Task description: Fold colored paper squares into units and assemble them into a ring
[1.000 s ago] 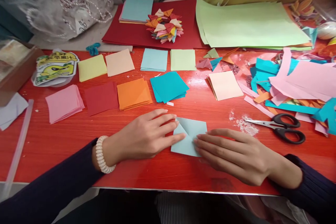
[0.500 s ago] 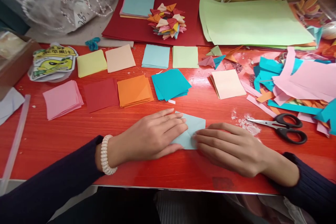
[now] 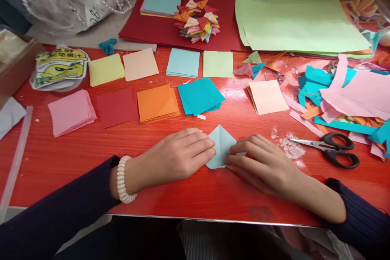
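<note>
A light blue sheet of paper (image 3: 219, 144) lies near the front of the red table, turned so one corner points away from me, with a crease running down from that corner. My left hand (image 3: 181, 154) has its fingers pressed together on the sheet's left edge; its thumb is hidden. At the right edge, my right hand (image 3: 266, 164) grips the paper between bent fingers and thumb, with a bit of that side lifted. Beyond the sheet lies a teal paper stack (image 3: 201, 95), and an orange paper stack (image 3: 157, 102) is left of it.
Black-handled scissors (image 3: 330, 148) lie to the right, near pink and teal paper scraps (image 3: 359, 93). More square paper stacks, such as the pink stack (image 3: 72, 111), stand in rows. A folded-paper ring (image 3: 198, 22) sits on red sheets (image 3: 140, 24) at the back.
The light blue paper has turned so a corner points away from me. My left hand has drawn back to its left edge, and my right fingers have bent around its right side.
</note>
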The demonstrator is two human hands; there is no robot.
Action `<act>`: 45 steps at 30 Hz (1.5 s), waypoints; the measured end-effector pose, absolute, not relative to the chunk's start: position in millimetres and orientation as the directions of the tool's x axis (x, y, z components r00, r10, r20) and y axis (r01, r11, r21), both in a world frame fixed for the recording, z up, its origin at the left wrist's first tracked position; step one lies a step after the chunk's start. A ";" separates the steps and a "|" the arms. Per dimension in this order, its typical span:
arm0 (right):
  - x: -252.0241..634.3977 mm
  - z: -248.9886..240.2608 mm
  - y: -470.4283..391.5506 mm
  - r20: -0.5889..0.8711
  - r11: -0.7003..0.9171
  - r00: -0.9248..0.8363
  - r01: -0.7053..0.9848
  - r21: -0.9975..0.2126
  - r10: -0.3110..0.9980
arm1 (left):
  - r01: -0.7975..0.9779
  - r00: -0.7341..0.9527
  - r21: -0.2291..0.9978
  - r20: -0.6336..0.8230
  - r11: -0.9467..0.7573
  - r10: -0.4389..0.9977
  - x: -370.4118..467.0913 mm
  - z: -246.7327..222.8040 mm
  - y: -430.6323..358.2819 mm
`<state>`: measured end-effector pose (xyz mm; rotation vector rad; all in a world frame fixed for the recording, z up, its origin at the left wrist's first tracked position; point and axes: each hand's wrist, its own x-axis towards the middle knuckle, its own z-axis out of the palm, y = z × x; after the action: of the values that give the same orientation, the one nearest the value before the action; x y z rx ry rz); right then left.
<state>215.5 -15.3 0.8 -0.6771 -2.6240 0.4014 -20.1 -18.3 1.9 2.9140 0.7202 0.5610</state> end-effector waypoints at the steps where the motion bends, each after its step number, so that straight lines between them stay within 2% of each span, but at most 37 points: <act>1: 213.9 -0.3 -16.4 0.283 0.810 -0.784 0.424 -0.406 0.552 | 0.428 0.823 0.156 0.341 -0.890 0.455 -20.0 2.1 -18.8; 8: 209.3 -3.6 -23.7 0.181 0.664 -0.713 0.487 -0.567 0.678 | 0.462 0.797 0.143 0.365 -0.875 0.481 -18.9 4.0 -22.8; 12: 206.2 -2.5 -26.7 0.180 0.641 -0.680 0.521 -0.563 0.711 | 0.459 0.796 0.134 0.377 -0.878 0.473 -18.7 6.9 -24.6; 18: 204.3 -5.4 -27.6 0.192 0.610 -0.631 0.555 -0.566 0.752 | 0.396 0.846 0.045 0.372 -0.917 0.383 -23.1 8.8 -25.7; 31: 199.0 -6.6 -27.0 0.275 0.676 -0.626 0.598 -0.432 0.730 | 0.395 0.855 0.086 0.330 -0.915 0.400 -20.7 5.7 -25.6; 38: 204.5 -11.3 -28.8 0.307 0.674 -0.603 0.613 -0.413 0.737 | 0.399 0.859 0.111 0.302 -0.910 0.413 -21.2 6.9 -26.2; 40: 209.4 -10.6 -30.2 0.352 0.712 -0.619 0.599 -0.367 0.702 | 0.402 0.863 0.111 0.284 -0.909 0.417 -21.3 7.0 -26.5; 45: 216.8 -2.9 -32.0 0.376 0.876 -0.792 0.458 -0.152 0.480 | 0.407 0.866 0.125 0.262 -0.905 0.426 -21.5 6.5 -26.5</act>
<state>216.8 -32.0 -2.9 -0.6909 -2.6372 0.0733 -21.5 -26.5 6.5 2.9711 0.6643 0.4395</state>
